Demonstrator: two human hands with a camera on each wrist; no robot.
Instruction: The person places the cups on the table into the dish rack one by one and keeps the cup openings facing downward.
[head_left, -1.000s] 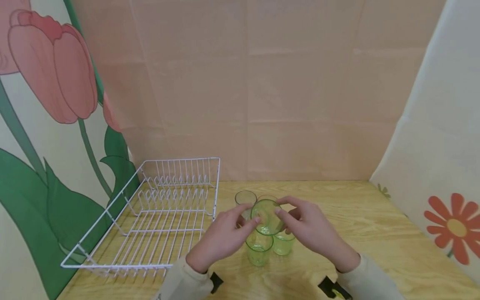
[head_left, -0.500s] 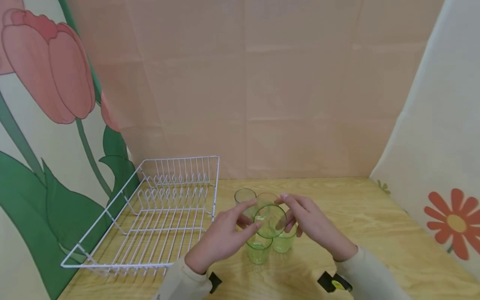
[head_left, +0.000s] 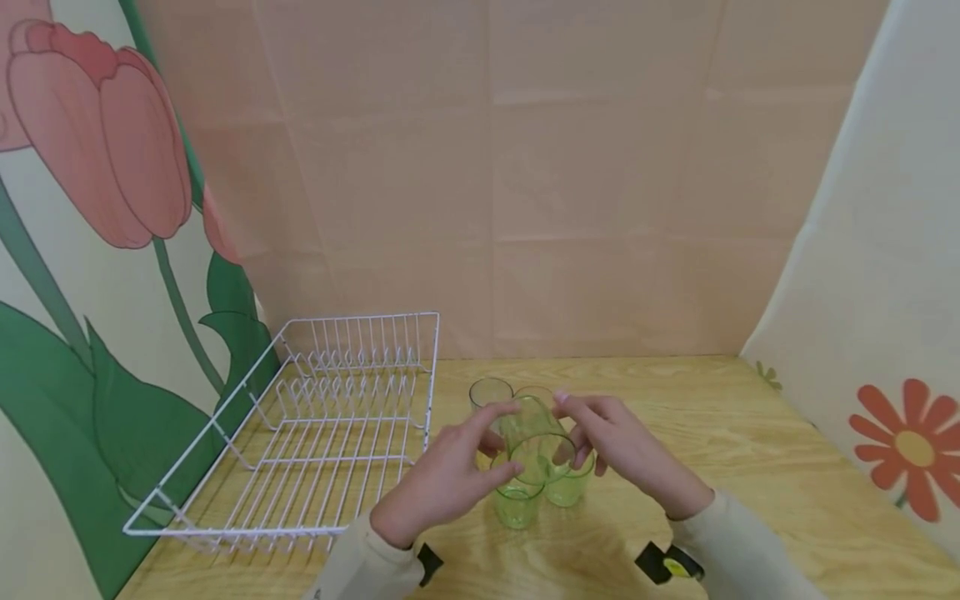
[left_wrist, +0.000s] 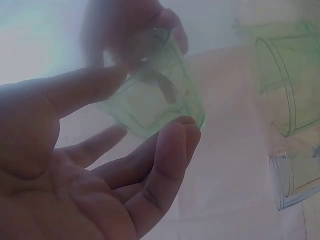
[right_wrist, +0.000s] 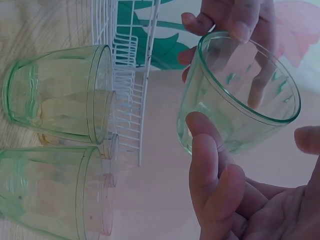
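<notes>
Both hands hold a clear green drinking glass (head_left: 531, 421) in the air, its mouth tilted toward me. My left hand (head_left: 442, 471) has its thumb by the rim and its fingers behind the wall, as the right wrist view shows. From the other side, fingertips of my right hand (head_left: 626, 450) touch the glass low on its wall; its thumb (right_wrist: 307, 139) is apart from the rim. Below the held glass stand two more green glasses, a left one (head_left: 516, 510) and a right one (head_left: 567, 492). Behind them are a dark-rimmed clear glass (head_left: 491, 393) and a pinkish glass (head_left: 534, 389), partly hidden.
A white wire dish rack (head_left: 337, 458) stands on the left of the wooden table (head_left: 712, 483), close beside the glasses. A plain pinkish cloth (head_left: 487, 208) hangs behind the table. Flower-printed cloths hang at both sides.
The held glass has tipped so its mouth has swung lower and toward me, showing more of its wall. My right thumb has come away from the rim. The standing glasses have stayed put.
</notes>
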